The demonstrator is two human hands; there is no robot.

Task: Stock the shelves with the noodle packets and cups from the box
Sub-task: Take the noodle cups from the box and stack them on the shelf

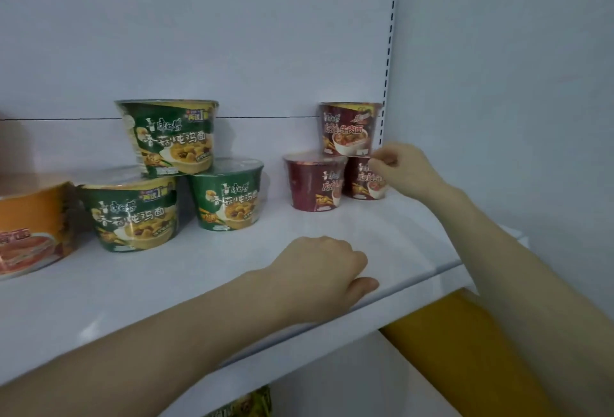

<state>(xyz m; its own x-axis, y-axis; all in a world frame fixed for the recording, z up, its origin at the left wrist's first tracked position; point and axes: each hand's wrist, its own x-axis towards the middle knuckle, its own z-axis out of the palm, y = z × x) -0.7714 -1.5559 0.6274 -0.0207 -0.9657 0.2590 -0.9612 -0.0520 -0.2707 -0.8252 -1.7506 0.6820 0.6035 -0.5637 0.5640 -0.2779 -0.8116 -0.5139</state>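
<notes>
On the white shelf (382,237) stand three green noodle bowls: two side by side (133,217) (229,194) and a third (172,137) stacked on top of them. At the right are three dark red noodle cups: two at shelf level (314,184) (360,180) and one (349,129) on top. My right hand (402,167) hovers at the right side of the red cups with fingers curled, holding nothing. My left hand (327,267) rests as a loose fist on the shelf near its front edge.
An orange noodle bowl (30,230) sits at the left edge of the shelf. A yellow panel (458,350) shows below the shelf at the right. Part of a green packet (246,405) peeks out on the lower level. A slotted upright (387,61) marks the shelf's right end.
</notes>
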